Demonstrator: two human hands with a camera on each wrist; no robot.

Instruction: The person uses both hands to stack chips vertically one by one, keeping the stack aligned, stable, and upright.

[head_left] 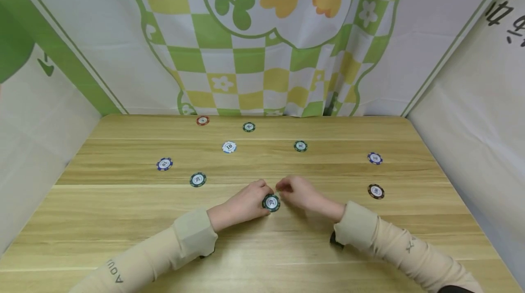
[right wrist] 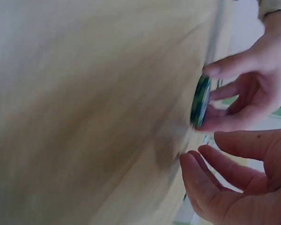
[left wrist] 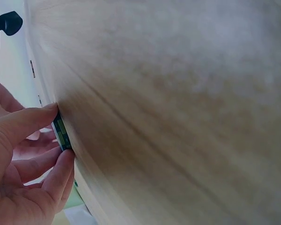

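In the head view a green poker chip (head_left: 271, 203) marked 20 lies near the middle of the table, between both hands. My left hand (head_left: 245, 203) pinches it at the rim, thumb on the near side and fingers on the far side. Seen edge-on in the left wrist view, the green chip (left wrist: 61, 131) looks thick, perhaps more than one chip; the count cannot be told. My right hand (head_left: 301, 192) is just right of it, fingers loosely bent. In the right wrist view its thumb and fingertips (right wrist: 188, 161) stand apart, with nothing visible between them.
Loose chips lie around the wooden table (head_left: 135, 220): green ones (head_left: 198, 179), blue ones (head_left: 164, 164), a light-blue and white one (head_left: 229, 146), a red one (head_left: 203, 120) and a black one (head_left: 376, 191). A patterned curtain (head_left: 254, 56) hangs along the back edge.
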